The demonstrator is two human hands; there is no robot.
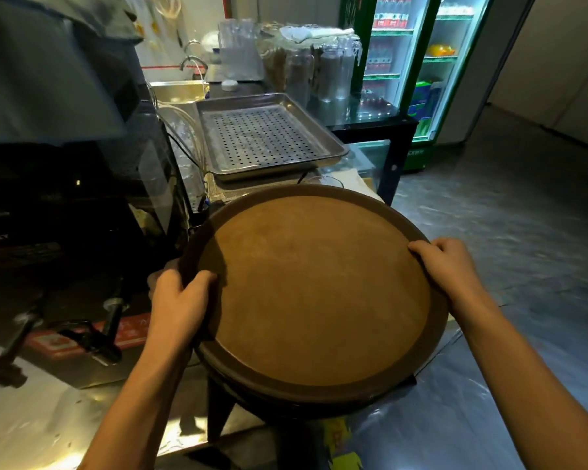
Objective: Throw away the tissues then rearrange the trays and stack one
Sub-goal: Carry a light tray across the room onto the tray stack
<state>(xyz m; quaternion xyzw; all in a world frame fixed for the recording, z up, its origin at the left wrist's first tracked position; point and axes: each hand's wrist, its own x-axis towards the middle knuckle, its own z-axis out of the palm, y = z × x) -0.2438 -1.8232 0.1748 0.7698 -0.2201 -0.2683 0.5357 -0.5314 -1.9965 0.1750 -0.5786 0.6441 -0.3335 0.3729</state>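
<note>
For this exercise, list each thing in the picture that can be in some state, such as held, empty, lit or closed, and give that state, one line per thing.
round brown tray: empty, gripped at both sides, lying on a similar round rim below.
left hand: closed on the tray's left rim.
right hand: closed on the tray's right rim.
perforated metal tray: empty, flat on the counter.
drinks fridge: lit, stocked.

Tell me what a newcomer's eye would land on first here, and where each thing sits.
The big round brown tray fills the middle foreground, with the left hand closed on its left rim and the right hand on its right rim. It appears to sit on another dark tray below. Behind it a perforated metal tray lies on the counter, and a lit drinks fridge glows at the upper right.
</note>
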